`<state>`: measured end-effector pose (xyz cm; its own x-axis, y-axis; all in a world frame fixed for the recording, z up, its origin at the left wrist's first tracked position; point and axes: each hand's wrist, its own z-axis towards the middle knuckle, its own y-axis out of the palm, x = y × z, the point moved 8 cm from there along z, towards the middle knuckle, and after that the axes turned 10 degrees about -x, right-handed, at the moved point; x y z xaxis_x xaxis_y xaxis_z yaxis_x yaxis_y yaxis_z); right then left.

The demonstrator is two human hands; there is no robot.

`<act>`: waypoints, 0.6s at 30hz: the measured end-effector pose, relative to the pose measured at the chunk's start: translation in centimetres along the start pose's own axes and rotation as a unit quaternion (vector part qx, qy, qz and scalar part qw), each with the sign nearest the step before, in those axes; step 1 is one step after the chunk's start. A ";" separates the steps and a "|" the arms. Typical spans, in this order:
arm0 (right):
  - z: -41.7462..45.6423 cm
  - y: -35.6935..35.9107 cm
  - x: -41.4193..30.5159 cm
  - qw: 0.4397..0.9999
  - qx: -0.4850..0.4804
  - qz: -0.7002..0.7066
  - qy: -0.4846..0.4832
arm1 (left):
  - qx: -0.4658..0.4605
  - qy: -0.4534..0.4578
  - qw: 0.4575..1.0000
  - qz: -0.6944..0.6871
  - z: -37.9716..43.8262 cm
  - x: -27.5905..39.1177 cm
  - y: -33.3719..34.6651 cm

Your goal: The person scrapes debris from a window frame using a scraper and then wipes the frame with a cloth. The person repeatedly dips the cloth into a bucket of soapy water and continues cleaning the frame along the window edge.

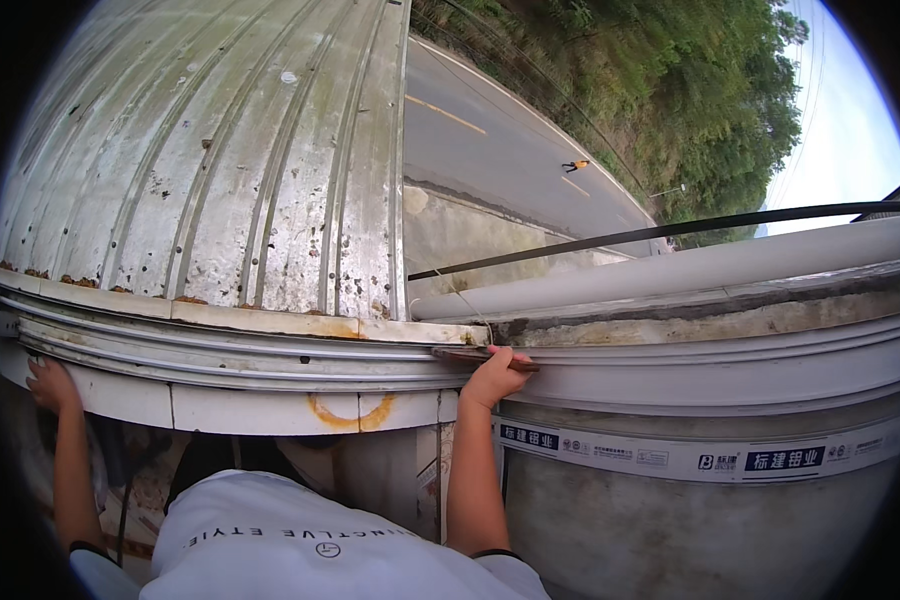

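Observation:
My right hand (497,375) is closed around a thin, brown, rusty-looking strip (457,355) that lies across the window track near the corner of the corrugated roof. A thin pale string (465,301) rises from beside that hand towards a dark cable. At the far left, my left hand (51,384) rests against the edge of the white tiled sill (255,409), its fingers bent; nothing shows in it. Between the hands runs the metal window track (232,358), dirty along its grooves.
Beyond the track lies a stained corrugated metal roof (285,172). A white pipe (682,262) and a black cable (645,234) stretch off to the right. Far below, a person (576,165) is on the road (510,142). Printed tape (622,452) crosses the panel at lower right.

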<state>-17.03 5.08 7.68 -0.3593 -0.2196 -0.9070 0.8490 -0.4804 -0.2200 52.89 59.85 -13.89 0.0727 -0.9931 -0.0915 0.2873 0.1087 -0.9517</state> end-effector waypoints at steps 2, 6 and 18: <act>-0.4 0.1 0.6 0.999 -0.008 0.051 0.014 | -0.008 -0.010 1.000 -0.006 0.3 -0.1 0.4; -3.7 1.7 0.3 0.988 -0.060 0.107 0.099 | -0.055 -0.036 0.998 -0.003 -0.2 0.6 0.8; -15.3 9.2 -9.6 0.926 -0.245 0.262 0.121 | -0.036 -0.041 0.997 -0.057 -1.5 0.4 -3.3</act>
<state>0.19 15.75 8.91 0.1988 -0.0878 -0.9761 0.9772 0.0938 0.1906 50.50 58.99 -11.24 0.1214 -0.9918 0.0390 0.2295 -0.0101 -0.9733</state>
